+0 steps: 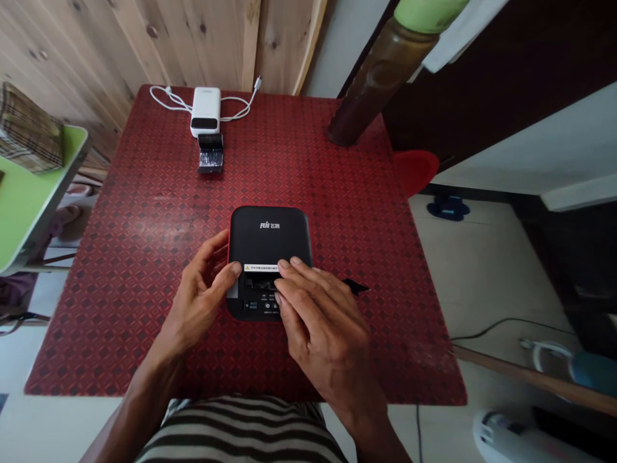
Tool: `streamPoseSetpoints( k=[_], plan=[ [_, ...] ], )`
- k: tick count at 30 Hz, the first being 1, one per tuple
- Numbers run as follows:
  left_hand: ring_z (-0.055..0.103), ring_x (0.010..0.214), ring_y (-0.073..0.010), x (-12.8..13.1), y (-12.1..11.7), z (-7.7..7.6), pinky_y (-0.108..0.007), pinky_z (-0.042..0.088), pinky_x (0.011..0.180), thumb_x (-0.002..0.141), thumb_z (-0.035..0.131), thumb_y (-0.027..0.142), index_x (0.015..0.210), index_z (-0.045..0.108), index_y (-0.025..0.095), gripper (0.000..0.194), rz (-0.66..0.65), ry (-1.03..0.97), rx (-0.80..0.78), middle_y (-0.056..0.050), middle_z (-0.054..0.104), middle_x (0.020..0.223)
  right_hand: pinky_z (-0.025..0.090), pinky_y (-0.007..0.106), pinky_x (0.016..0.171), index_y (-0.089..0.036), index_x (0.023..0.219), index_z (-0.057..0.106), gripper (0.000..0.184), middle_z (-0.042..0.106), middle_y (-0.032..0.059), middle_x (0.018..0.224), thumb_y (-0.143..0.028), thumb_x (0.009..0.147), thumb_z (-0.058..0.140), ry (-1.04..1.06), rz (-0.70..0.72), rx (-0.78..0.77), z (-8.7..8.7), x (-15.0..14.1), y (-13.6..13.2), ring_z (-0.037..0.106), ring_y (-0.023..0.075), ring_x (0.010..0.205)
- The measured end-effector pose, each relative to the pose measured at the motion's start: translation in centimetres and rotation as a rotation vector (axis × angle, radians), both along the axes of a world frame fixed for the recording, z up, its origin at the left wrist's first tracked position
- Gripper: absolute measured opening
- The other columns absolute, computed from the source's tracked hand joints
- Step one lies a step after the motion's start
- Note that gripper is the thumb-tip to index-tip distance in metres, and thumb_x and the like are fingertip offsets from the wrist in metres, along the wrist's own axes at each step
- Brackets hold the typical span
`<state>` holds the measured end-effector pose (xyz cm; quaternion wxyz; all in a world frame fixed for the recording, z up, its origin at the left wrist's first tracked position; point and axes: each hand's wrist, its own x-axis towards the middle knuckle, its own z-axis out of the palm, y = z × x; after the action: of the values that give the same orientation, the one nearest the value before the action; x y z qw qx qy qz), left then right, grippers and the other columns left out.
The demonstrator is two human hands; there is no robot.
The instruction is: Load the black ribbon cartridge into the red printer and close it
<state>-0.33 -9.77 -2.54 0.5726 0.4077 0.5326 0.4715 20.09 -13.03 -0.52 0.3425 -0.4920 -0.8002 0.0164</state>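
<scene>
A black, rounded, box-shaped device (270,241) with red sides and white lettering lies flat on the table in front of me. A white warning label runs across it, above a dark recess (258,281) with crumpled dark material inside. Below that are small buttons and a tiny display. My left hand (202,289) grips the device's left side, thumb on top near the label. My right hand (322,315) covers its lower right, with fingertips and thumb drawn together at the recess. Whatever those fingers pinch is hidden. A black scrap (355,287) pokes out beyond the right hand.
At the table's (144,308) back stand a white power bank (205,110) with cables and a curled black strip (211,154). A tall brown bottle (380,77) with a green lid is at back right. A green side table (29,186) adjoins the left.
</scene>
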Motion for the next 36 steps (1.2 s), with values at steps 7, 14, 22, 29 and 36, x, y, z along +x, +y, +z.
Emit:
streamPoseSetpoints(
  k=[7, 14, 22, 29, 36],
  plan=[
    [0.068, 0.152, -0.0362, 0.0, -0.5, -0.6, -0.054, 0.052, 0.130, 0.101, 0.086, 0.056, 0.154, 0.072, 0.026, 0.063, 0.035, -0.008, -0.003, -0.011, 0.074, 0.160, 0.063, 0.042, 0.120, -0.013, 0.137, 0.074, 0.030, 0.087, 0.0144, 0.136, -0.005, 0.109, 0.069, 0.155, -0.016, 0.012, -0.7, 0.1, -0.8, 0.080, 0.0243, 0.136],
    [0.064, 0.154, -0.0362, -1.0, -2.9, -0.3, -0.056, 0.049, 0.131, 0.105, 0.081, 0.047, 0.159, 0.071, 0.034, 0.056, -0.019, -0.025, -0.040, -0.006, 0.069, 0.167, 0.072, 0.046, 0.107, -0.026, 0.161, 0.063, 0.057, 0.079, 0.0132, 0.147, -0.020, 0.107, 0.078, 0.458, -0.242, -0.053, -3.6, 0.3, -4.6, 0.079, 0.0270, 0.133],
    [0.070, 0.146, -0.0373, -0.9, -2.2, 0.3, -0.052, 0.058, 0.120, 0.099, 0.086, 0.049, 0.151, 0.074, 0.029, 0.057, -0.004, 0.035, -0.051, -0.010, 0.075, 0.158, 0.075, 0.050, 0.099, -0.026, 0.165, 0.056, 0.065, 0.080, 0.0158, 0.142, -0.034, 0.106, 0.083, 0.487, -0.315, -0.132, -5.6, -0.2, -5.4, 0.083, 0.0291, 0.121],
    [0.064, 0.153, -0.0333, -0.9, -2.3, 0.2, -0.046, 0.052, 0.126, 0.103, 0.083, 0.041, 0.151, 0.074, 0.032, 0.050, -0.022, -0.033, -0.023, -0.006, 0.072, 0.163, 0.076, 0.049, 0.096, -0.023, 0.164, 0.057, 0.065, 0.080, 0.0171, 0.139, -0.034, 0.105, 0.083, 0.412, -0.313, -0.108, -5.4, 0.1, -5.1, 0.084, 0.0300, 0.118],
    [0.065, 0.153, -0.0326, -0.4, -2.6, 0.4, -0.045, 0.055, 0.122, 0.104, 0.083, 0.041, 0.154, 0.072, 0.032, 0.052, 0.003, -0.047, -0.056, -0.007, 0.071, 0.164, 0.074, 0.045, 0.100, -0.024, 0.156, 0.063, 0.054, 0.081, 0.0128, 0.133, -0.028, 0.106, 0.082, 0.420, -0.288, -0.058, -5.1, 0.0, -4.7, 0.081, 0.0279, 0.122]
  ],
)
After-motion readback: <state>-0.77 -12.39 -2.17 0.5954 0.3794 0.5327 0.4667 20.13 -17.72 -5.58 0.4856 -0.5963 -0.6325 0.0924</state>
